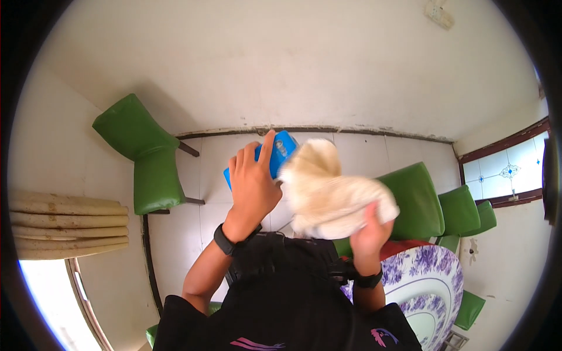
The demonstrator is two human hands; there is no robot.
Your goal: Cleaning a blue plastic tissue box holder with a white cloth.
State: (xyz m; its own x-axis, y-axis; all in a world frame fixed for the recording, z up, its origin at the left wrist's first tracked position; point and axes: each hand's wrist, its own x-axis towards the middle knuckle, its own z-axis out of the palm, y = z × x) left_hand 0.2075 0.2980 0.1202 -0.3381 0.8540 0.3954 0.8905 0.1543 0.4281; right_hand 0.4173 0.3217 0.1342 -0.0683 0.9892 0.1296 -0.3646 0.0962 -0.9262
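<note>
My left hand (252, 182) grips a bright blue, box-shaped object (284, 149) from above, with fingers spread across it. It bears a small pale mark, too small to make out. A cream-coloured cloth (325, 206), folded and blurred by motion, hangs from my right hand (373, 230), which pinches it at its right end. The cloth's upper left edge meets or overlaps the right end of the blue object; whether they touch I cannot tell. Both are held up in front of my body, above the tiled floor.
A green chair (158, 175) stands at the left by the wall. More green chairs (415, 202) line the right side, near a round table with a purple floral cover (426, 267). Beige curtain (70, 226) hangs at the left; a decorated window (505, 171) is at the right.
</note>
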